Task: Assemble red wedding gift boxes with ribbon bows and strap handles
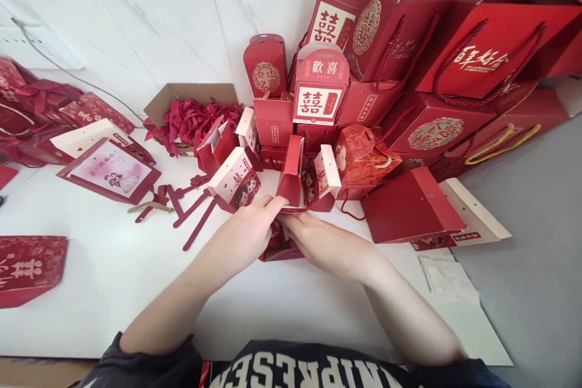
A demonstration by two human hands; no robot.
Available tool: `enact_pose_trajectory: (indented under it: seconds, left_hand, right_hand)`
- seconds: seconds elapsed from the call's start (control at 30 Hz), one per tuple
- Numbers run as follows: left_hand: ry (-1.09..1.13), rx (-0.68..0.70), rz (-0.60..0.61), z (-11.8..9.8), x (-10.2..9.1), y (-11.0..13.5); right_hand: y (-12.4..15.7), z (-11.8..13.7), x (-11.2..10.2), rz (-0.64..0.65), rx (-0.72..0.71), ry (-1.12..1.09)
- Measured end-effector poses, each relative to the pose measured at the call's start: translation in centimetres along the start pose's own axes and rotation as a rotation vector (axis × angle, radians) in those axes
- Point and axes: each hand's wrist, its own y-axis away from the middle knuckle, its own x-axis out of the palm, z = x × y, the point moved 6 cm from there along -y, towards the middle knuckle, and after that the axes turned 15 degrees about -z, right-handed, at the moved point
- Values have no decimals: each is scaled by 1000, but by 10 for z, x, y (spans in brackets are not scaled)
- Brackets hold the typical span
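Observation:
My left hand [255, 222] is closed at the near edge of a narrow red gift box [291, 176], its thumb pressed on the bottom of that box. My right hand [317, 239] reaches in from the right, its fingers tucked under the same edge and partly hidden. Beneath both hands lies another dark red box [284, 253], mostly covered by them. On either side stand two small red boxes with cream flaps and cartoon figures, a left one [236, 177] and a right one [324, 174].
Stacked red gift boxes [436, 124] with rope handles fill the back right. A cardboard box [163, 100] of crimson ribbon [200, 118] stands against the wall. Loose ribbon strips [193, 209], a picture box [111, 170] and a patterned red box [34, 267] lie to the left.

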Motion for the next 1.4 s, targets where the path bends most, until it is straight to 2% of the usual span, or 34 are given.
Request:
enact_pose_trajectory:
  seconds: [0.13,0.27,0.37,0.47,0.53,0.63,0.7,0.8,0.93,1.03,1.13,1.23,1.4]
  left_hand:
    - [75,44,25,-12,4,5]
    - [104,63,5,-18,4,5]
    - [92,18,-18,-12,3,-2]
    - [71,-65,-29,2,2,-10]
    - [119,-105,-29,10,2,-15]
    - [217,-138,3,19,7,-17]
    - [247,-148,18,22,8,-18]
    - [257,-110,-37,19,-1,-18]
    - [327,-59,-291,7,-30,-13]
    - [583,-56,-419,1,-43,-5]
    - [860,-23,-315,-7,-38,0]
    - [1000,-85,-187,-9,-27,-1]
    - [1422,-323,-126,-2,-17,-8]
  right_hand:
    - [-15,-13,19,104,45,140]
    - [-24,-15,30,80,107,269]
    - [-23,-8,29,51,125,363]
    - [-17,6,18,31,58,410]
    - [-11,15,4,-29,-19,452]
    - [0,22,-30,-273,-98,500]
    - [10,22,-52,-445,-104,394]
    - [23,19,-75,-595,-70,113]
    - [34,22,-89,-682,-53,-90]
    - [37,24,-92,-722,-42,-121]
    - [34,22,-89,-709,-25,-131]
    - [30,19,-84,-690,-21,-185]
    - [28,5,-80,-762,113,-665]
